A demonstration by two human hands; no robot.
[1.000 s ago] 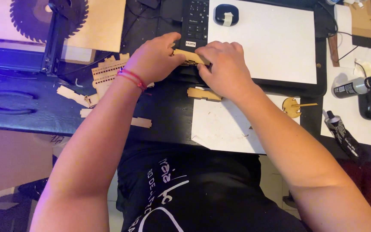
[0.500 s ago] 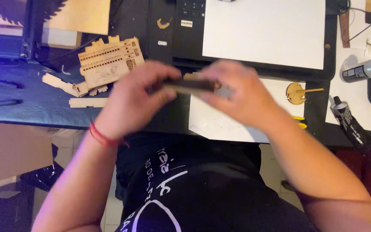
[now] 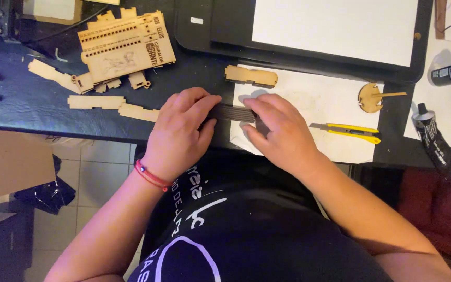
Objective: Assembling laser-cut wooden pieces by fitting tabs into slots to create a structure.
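- Left hand (image 3: 181,133) and right hand (image 3: 280,130) each pinch one end of a dark, ribbed rectangular strip (image 3: 234,112), held level between them at the near edge of the black desk (image 3: 37,109).
- Under the right hand: a white paper sheet (image 3: 319,104).
- Just right of the right hand: a yellow-handled utility knife (image 3: 348,130); beyond it, a round wooden disc on a stick (image 3: 370,97).
- Above the strip: a small notched wooden piece (image 3: 250,76).
- Left of the left hand: pale laser-cut wooden strips (image 3: 113,104) and an engraved plywood panel (image 3: 126,46).
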